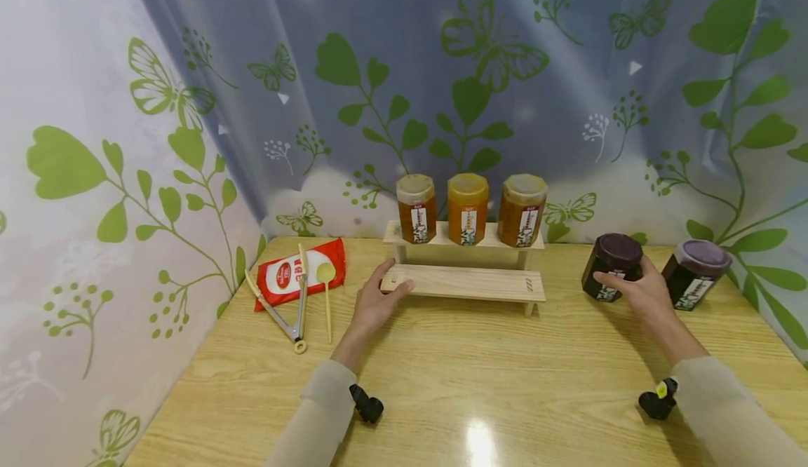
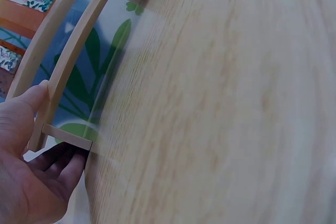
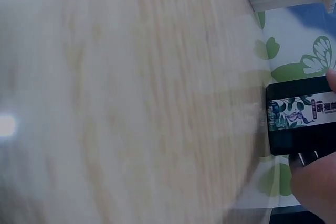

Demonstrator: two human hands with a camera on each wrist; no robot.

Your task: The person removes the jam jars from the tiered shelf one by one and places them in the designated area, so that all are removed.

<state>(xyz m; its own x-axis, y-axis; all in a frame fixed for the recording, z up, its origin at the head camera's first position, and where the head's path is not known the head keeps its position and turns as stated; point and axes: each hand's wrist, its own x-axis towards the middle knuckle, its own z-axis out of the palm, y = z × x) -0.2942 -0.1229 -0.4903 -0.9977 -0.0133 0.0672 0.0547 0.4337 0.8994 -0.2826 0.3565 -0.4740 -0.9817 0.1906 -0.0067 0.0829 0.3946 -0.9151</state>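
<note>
Both arms reach forward, left hand [image 1: 376, 299] fingers extended, right hand [image 1: 637, 290] curled in grip.

Counter [image 1: 480, 383]: pale wood grain, smooth, glossy enough to throw back a lamp glare. Two-step shelf [image 1: 467, 282] on it: bare, matt light wood. Left of the shelf: red packet [image 1: 299, 273], shiny plastic film; tongs [image 1: 287, 306], bright metal; yellow spoon [image 1: 327, 292], matt plastic. Behind the shelf: curtain [image 1: 442, 67], thin printed cloth.
</note>
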